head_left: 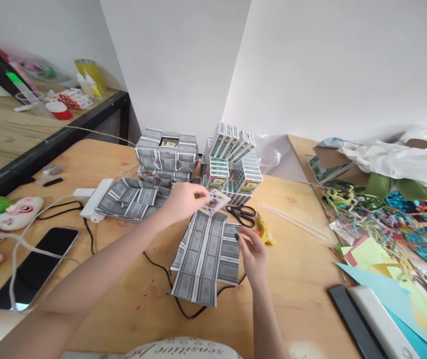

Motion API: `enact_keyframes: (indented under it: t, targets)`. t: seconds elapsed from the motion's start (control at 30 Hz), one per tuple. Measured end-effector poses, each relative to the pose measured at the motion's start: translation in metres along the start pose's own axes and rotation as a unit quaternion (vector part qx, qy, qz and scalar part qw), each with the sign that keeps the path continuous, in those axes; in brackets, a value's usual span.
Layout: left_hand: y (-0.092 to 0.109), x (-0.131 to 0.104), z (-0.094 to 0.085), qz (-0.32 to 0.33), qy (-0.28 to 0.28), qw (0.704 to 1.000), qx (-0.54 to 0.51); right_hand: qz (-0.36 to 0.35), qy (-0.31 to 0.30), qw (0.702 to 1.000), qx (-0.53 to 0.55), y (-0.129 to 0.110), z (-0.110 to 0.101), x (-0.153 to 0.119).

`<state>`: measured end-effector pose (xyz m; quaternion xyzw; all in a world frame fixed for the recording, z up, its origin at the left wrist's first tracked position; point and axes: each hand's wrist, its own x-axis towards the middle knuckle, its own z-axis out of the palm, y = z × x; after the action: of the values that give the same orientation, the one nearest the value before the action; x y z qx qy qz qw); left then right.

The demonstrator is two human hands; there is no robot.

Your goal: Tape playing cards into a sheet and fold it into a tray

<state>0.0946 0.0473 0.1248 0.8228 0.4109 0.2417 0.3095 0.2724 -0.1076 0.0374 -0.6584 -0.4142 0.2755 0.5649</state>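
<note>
My left hand (187, 202) pinches a playing card (215, 200), face side up, above the far end of a panel of joined cards (202, 259). The panel lies on the table with grey patterned backs showing and flaps along its sides. Beside its right edge is my right hand (252, 249), fingers curved and apart, nothing visibly held; whether the fingertips touch the edge I cannot tell. Black-handled scissors (241, 214) and a yellow glue gun (264, 230) lie just beyond that hand. A tray-like shape made of cards (134, 199) sits left of my left hand.
Behind stand a card-covered box structure (168, 154) and stacked card boxes (231, 159). A black cord (183, 310) curls around the panel. Left are a phone (36, 267) and a white power strip (99, 199). Clear sticks (293, 219), coloured paper (381, 284) and craft scraps lie right.
</note>
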Motion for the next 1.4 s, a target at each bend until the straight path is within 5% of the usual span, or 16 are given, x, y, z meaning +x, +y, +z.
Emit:
enact_keyframes:
  t: [0.17, 0.37, 0.57, 0.73, 0.97, 1.2, 1.4]
  targets:
    - [0.021, -0.01, 0.04, 0.065, -0.085, 0.99, -0.094, 0.027, -0.086, 0.993, 0.071, -0.021, 0.02, 0.009]
    - [-0.016, 0.006, 0.061, 0.139, -0.093, 0.984, 0.058, 0.118, -0.01, 0.989, 0.093, 0.005, -0.001, 0.008]
    - [-0.031, 0.014, 0.083, 0.118, -0.152, 0.964, 0.182, 0.118, -0.008, 0.992, 0.046, 0.02, -0.011, 0.009]
    - [-0.041, 0.005, 0.071, 0.046, -0.13, 0.977, 0.163, 0.057, -0.049, 0.992, -0.098, 0.011, -0.011, 0.025]
    - [-0.06, -0.017, 0.044, 0.009, -0.087, 0.996, 0.021, -0.039, 0.042, 0.993, -0.101, -0.023, -0.019, 0.056]
    - [-0.066, -0.019, 0.049, -0.005, -0.075, 0.997, 0.018, -0.133, -0.149, 0.941, -0.273, -0.041, -0.022, 0.07]
    - [-0.062, -0.014, 0.057, 0.011, -0.095, 0.99, 0.103, -0.163, -0.118, 0.94, -0.276, -0.052, -0.019, 0.08]
